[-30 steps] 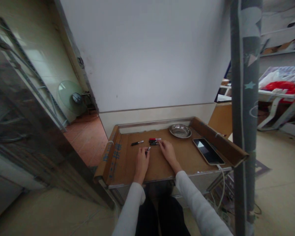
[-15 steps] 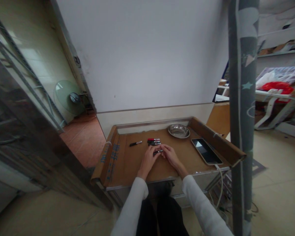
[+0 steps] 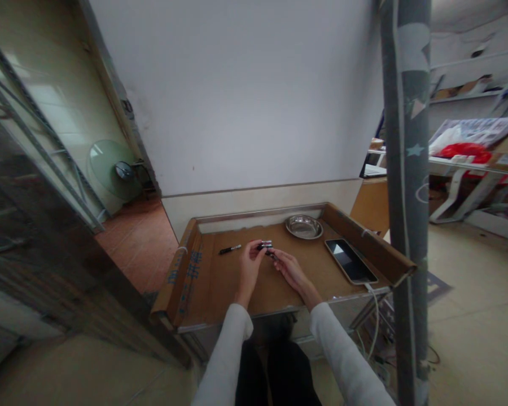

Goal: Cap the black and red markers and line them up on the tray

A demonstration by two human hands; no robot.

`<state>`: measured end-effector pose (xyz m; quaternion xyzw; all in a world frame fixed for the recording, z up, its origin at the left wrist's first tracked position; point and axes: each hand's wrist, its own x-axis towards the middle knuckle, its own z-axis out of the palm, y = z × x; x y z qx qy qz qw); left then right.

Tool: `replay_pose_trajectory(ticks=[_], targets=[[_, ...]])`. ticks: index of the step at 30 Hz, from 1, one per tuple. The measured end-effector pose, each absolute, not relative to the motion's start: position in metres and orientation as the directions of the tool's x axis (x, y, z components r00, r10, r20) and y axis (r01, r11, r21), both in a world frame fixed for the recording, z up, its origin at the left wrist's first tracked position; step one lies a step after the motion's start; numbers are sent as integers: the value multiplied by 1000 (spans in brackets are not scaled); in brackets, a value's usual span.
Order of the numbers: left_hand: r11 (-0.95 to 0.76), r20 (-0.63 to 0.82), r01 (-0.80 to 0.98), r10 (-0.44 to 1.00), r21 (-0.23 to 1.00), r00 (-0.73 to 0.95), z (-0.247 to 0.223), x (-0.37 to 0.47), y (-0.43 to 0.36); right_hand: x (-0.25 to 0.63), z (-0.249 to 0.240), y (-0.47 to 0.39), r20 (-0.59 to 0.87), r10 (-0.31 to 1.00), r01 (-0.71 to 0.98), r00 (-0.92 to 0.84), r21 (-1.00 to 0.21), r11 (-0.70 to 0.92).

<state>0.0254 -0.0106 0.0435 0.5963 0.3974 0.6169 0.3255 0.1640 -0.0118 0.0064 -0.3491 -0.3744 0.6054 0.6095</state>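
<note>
My left hand (image 3: 248, 268) has its fingers closed around the left end of a small bundle of slim, pen-like sticks (image 3: 266, 244), dark with silvery ends. Just nearer to me, the fingertips of my right hand (image 3: 291, 269) pinch the end of a black-and-silver stick (image 3: 271, 255), which reaches toward the left fingers. Whether it touches the bundle is hard to make out. Apart from these, a single black-and-silver stick (image 3: 229, 249) lies on the cardboard to the left of my left hand.
Cardboard (image 3: 220, 293) lines the small table, with raised sides left and right. A round metal dish (image 3: 303, 226) stands at the back right. In front of it lies a phone (image 3: 350, 261) with a white cable (image 3: 377, 321). A grey wrapped post (image 3: 408, 197) rises beside the table.
My left hand has moved forward from the stick held between both hands to the bundle, and its fingers now cover the bundle's left end. My right hand keeps the stick. The view has shifted slightly.
</note>
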Motion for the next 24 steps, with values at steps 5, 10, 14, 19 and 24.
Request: replay_pose_trajectory(ticks=[5, 10, 14, 19, 24], targets=[[-441, 442, 48, 875, 896, -198, 48, 20, -6, 163, 9, -13, 5, 999, -492, -35, -871, -13], [-458, 471, 135, 877, 879, -96, 34, 36, -7, 162, 6, -11, -8, 999, -502, -38, -865, -26], [-514, 517, 200, 855, 834, 45, 29, 48, -14, 164, 2, -9, 13, 1000, -468, 28, -883, 25], [-524, 553, 270, 833, 807, -35, 44, 49, -20, 165, 0, -8, -4, 1000, -522, 28, -853, 12], [-535, 531, 306, 841, 787, 103, 45, 52, -21, 167, -3, -7, -17, 997, -568, 79, -823, 31]])
